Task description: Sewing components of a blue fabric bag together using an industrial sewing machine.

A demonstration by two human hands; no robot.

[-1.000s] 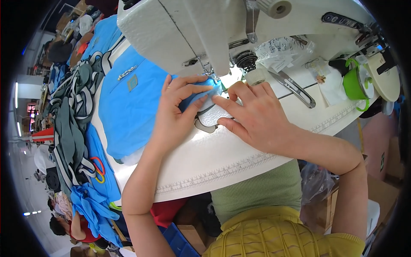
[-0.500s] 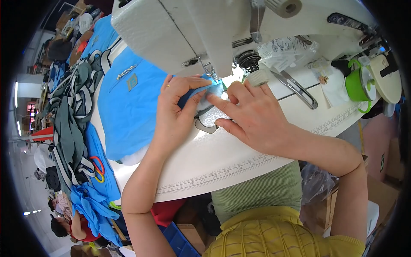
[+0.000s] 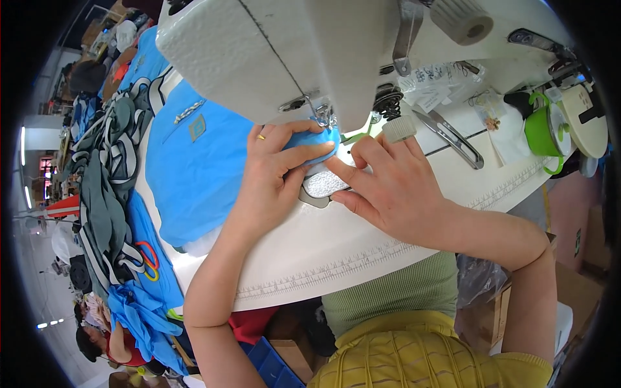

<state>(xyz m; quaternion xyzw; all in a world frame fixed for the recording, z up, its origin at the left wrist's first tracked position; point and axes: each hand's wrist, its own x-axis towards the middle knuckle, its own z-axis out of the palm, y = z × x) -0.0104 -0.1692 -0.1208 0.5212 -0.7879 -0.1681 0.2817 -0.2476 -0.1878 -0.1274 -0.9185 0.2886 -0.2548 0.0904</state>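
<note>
My left hand (image 3: 266, 178), a ring on one finger, is closed on the folded edge of a blue fabric piece (image 3: 200, 171). It holds that edge at the needle and presser foot of a white sewing machine (image 3: 272, 55). The rest of the fabric spreads leftward and carries a diamond-shaped patch. My right hand (image 3: 401, 184) rests at the machine bed, its index fingertip beside the fabric edge. Its thumb stands apart over the textured metal plate (image 3: 323, 183), and I see nothing held between them. The other right fingers are bent, partly behind a ridged knob (image 3: 399, 129).
Metal thread snips (image 3: 456, 142) and a green lidded cup (image 3: 540, 132) are at the right. Dark green straps with white edging (image 3: 107, 174) and scissors with red and yellow handles (image 3: 150, 260) lie on the left. A printed ruler (image 3: 336, 266) follows the table's front edge. Another person (image 3: 107, 339) sits far left.
The fabric edge has turned under my left fingers and lies flatter at the needle. My right index finger has come off the fabric's edge. The view has shifted slightly.
</note>
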